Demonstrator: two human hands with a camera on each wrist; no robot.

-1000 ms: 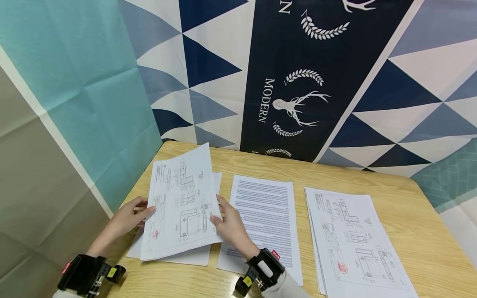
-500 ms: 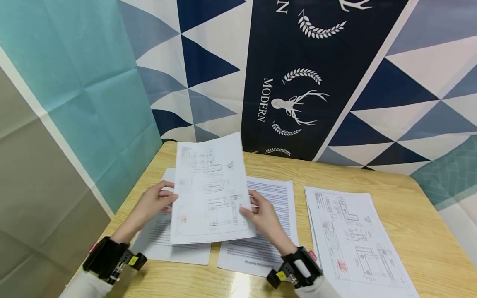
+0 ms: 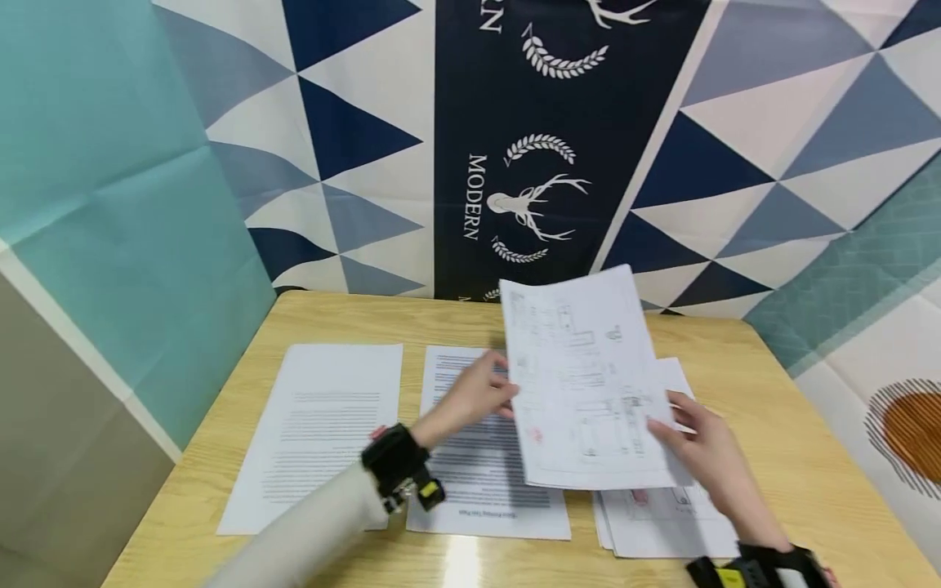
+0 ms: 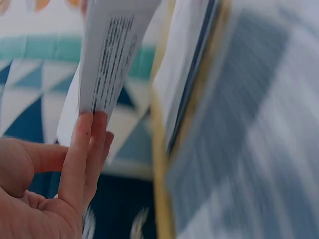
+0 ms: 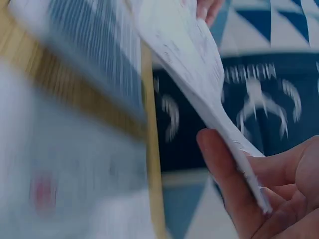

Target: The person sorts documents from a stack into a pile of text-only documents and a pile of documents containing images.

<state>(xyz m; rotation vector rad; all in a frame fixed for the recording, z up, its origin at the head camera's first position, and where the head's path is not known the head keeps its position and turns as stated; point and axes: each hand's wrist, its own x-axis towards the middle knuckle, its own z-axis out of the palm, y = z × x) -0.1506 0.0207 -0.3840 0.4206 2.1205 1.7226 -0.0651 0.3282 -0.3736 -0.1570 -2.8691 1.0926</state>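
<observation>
My hands hold a small sheaf of papers [image 3: 581, 384] printed with line drawings and a small red stamp, tilted up above the table. The left hand [image 3: 476, 390] pinches its left edge. On the opposite edge, the right hand [image 3: 709, 449] grips with the thumb on the printed face. Below the sheaf lies a stack of drawing sheets [image 3: 672, 531], partly covered by it. In the left wrist view, text shows on the underside of the sheaf [image 4: 109, 64], between thumb and fingers. The right wrist view shows the sheaf [image 5: 199, 94] bending slightly, its edge between thumb and fingers.
A page of printed text [image 3: 488, 482] lies mid-table beneath the left forearm. Another text page [image 3: 323, 441] lies to its left. The wooden table [image 3: 176, 506] meets a patterned cloth backdrop [image 3: 367, 147] at its far edge.
Both hands have carried the sheaf rightward, from over the left page, past the middle one, to over the right stack. The left text page is now uncovered. The head view has turned right.
</observation>
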